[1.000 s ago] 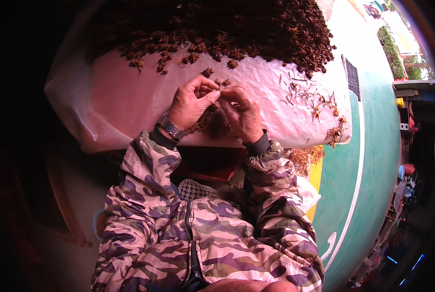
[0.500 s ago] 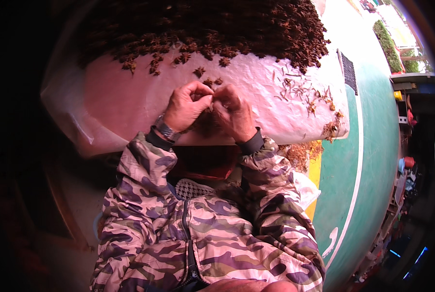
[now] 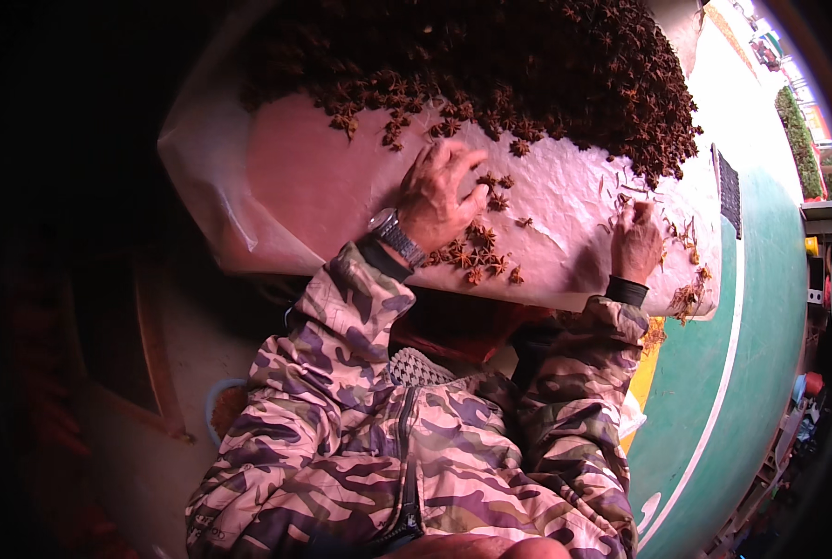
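My left hand [image 3: 439, 194] rests low over the sheet-covered table. Its fingers curl loosely with a gap between thumb and forefinger, and nothing shows in them. Just right of those fingertips sit loose star anise pods [image 3: 498, 200]. Below that hand, near the table's front edge, is a small cluster of star anise [image 3: 477, 253]. Farther right, my right hand [image 3: 637, 244] has its fingertips drawn together among thin stalks [image 3: 628, 197]; whatever they pinch cannot be made out. Beyond both hands spreads a big dark heap of star anise [image 3: 565, 84].
The pale plastic sheet [image 3: 341, 191] covers the table. Dry scraps [image 3: 688, 296] lie at its right front corner. A green floor with a white line [image 3: 717, 401] runs along the right. A blue-rimmed basin [image 3: 213, 410] stands on the floor at left.
My hands, earlier together at the fingertips, have parted. The right has moved right to the stalks; the left has opened beside the pods. The view has shifted, uncovering the near cluster.
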`<state>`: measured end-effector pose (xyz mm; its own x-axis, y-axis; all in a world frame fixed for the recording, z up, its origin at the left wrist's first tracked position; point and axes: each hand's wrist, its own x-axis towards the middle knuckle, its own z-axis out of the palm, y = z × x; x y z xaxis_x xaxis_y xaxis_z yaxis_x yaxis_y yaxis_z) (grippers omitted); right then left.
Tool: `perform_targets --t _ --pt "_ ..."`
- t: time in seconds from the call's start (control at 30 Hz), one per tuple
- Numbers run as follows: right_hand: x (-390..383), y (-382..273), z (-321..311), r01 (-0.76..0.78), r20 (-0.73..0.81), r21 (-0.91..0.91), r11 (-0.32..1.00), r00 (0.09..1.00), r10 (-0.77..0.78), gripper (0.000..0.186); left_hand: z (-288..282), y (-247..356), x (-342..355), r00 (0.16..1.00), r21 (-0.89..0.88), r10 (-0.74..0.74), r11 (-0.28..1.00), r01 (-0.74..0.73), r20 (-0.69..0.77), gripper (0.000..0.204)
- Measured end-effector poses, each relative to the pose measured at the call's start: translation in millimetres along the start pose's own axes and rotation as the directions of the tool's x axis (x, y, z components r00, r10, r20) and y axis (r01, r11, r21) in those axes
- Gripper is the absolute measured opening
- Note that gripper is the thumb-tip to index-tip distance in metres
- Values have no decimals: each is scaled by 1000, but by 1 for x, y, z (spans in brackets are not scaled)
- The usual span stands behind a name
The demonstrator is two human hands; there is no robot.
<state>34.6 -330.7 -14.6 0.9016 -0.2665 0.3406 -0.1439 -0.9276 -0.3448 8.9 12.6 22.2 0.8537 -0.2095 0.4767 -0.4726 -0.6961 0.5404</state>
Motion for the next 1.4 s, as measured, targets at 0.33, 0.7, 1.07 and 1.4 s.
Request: perform_targets --t 0.33,0.7,1.07,1.4 --pt "-33 -67 11 123 110 341 932 980 -169 22 13 27 -27 939 -240 184 964 -115 289 33" --pt "-82 -144 -16 474 203 556 683 719 -665 17 8 -74 47 991 161 -73 985 53 116 50" --pt "-68 -116 6 194 232 634 749 876 -424 21 -1 -34 22 988 70 -130 990 124 87 42" --pt "-59 -139 -5 163 197 679 715 899 -392 20 3 -38 13 994 76 -99 993 95 44 12"
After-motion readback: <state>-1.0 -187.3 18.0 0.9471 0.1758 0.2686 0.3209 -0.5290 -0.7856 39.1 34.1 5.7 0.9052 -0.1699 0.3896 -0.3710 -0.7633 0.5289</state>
